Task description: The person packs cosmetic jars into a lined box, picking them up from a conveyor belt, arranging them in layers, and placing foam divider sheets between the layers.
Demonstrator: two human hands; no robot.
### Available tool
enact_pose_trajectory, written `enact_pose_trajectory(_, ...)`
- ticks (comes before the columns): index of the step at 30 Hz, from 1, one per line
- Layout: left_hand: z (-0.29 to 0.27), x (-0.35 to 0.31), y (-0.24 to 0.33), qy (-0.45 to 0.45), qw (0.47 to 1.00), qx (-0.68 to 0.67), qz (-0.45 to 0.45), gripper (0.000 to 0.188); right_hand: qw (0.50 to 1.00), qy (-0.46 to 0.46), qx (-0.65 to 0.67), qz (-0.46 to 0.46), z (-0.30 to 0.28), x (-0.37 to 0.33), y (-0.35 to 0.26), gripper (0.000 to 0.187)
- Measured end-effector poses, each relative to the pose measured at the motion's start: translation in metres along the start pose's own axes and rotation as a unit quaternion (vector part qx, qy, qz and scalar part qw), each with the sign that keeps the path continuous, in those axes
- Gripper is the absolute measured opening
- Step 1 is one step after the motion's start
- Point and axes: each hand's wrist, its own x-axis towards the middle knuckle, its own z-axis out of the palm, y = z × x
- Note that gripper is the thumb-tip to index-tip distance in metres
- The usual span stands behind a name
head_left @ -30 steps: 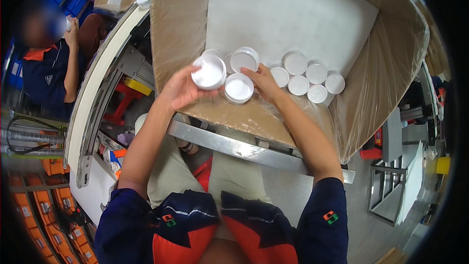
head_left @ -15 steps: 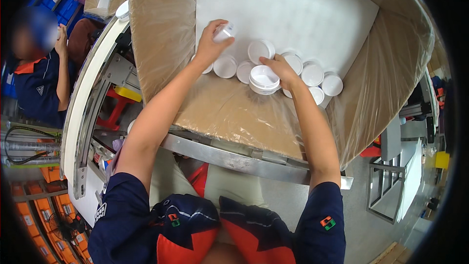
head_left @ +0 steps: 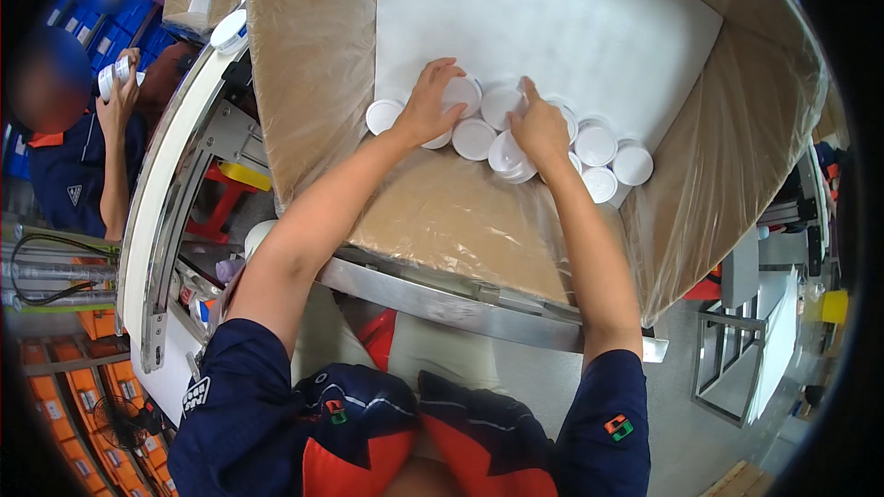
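Observation:
Inside a big carton lined with clear plastic, white round tubs stand on a white sheet in rough rows. My left hand (head_left: 429,103) has its thumb and fingers curved around a white tub (head_left: 464,92) at the far side of the group. Beside it, my right hand (head_left: 541,129) rests with its index finger stretched along the edge of another white tub (head_left: 500,107); its lower fingers are partly hidden. Just under that hand, a tilted white tub (head_left: 509,158) leans at the near side. More tubs (head_left: 597,144) sit to the right.
The plastic-lined carton wall (head_left: 451,207) rises on the near side, with a metal rail (head_left: 442,302) below it. At the left runs a curved pale conveyor (head_left: 158,161) with a white tub (head_left: 229,31) on it. A co-worker (head_left: 83,166) holds white tubs there.
My left hand has brought its tub down and right to the group. My right hand has shifted slightly, and the open-topped tub near it now tilts. The co-worker's hand has changed position.

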Motion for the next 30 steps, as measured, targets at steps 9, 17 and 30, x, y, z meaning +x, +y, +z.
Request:
enact_pose_trajectory(9,-0.033,0.007,0.085,-0.097,0.991,-0.086,-0.035,0.072,0.904,-0.024,0.414,0.105,0.002,0.013,0.010,0.031)
enact_pose_trajectory(17,-0.047,-0.002,0.086,-0.022,0.971,-0.150,-0.184,0.081,0.819,-0.077,0.549,0.148,0.023,-0.014,-0.032,0.032)
enact_pose_trajectory(30,-0.068,-0.042,-0.001,0.062,0.942,-0.188,-0.272,0.053,0.771,-0.170,0.484,-0.378,-0.014,-0.050,-0.137,0.107)
